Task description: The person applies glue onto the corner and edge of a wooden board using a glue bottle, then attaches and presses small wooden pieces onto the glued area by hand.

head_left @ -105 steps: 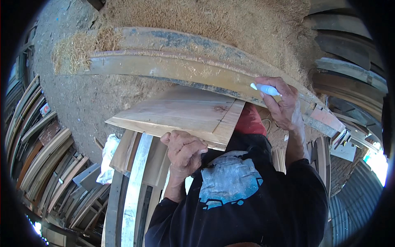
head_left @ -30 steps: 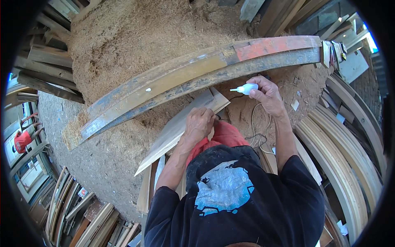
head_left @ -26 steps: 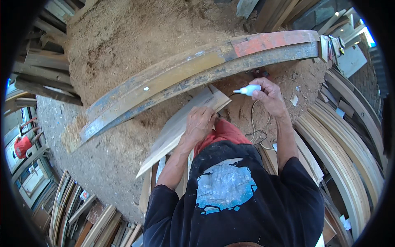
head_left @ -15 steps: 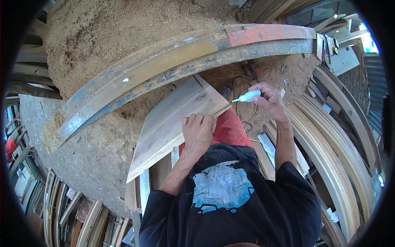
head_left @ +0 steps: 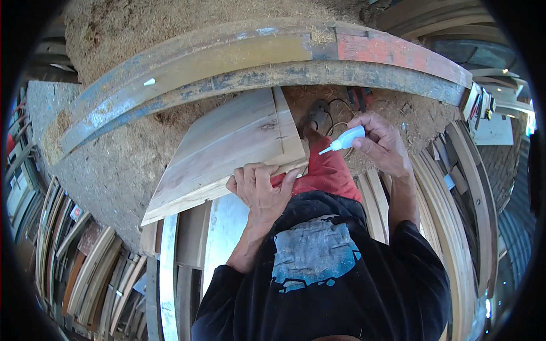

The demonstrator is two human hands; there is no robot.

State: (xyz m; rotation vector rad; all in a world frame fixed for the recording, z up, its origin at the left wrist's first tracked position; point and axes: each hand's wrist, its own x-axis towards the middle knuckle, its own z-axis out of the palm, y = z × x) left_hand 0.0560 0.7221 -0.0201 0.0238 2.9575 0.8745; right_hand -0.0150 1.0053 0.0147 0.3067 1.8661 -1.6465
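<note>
A pale wooden panel [head_left: 227, 131] made of joined boards leans from the bench toward my lap, its thick edge facing me. My left hand [head_left: 263, 190] grips that near edge by its right corner, fingers over the top and thumb on my side. To the right, my right hand [head_left: 382, 142] pinches a small white squeeze bottle [head_left: 348, 138]. Its thin nozzle points left and slightly down, held in the air above my red-clothed leg [head_left: 333, 173], apart from the panel.
A long painted bench beam [head_left: 256, 54] runs across in front, with a small white cap [head_left: 149, 82] on it. Beyond lies sawdust [head_left: 142, 28]. A red power tool [head_left: 359, 98] with a cord rests on the ground. Stacked timber [head_left: 443, 216] flanks me right and left.
My left hand has shifted left along the panel's edge and loosened from a tight curl. The panel's near edge faces me more. The bottle stays in my right hand, nozzle tipped further down.
</note>
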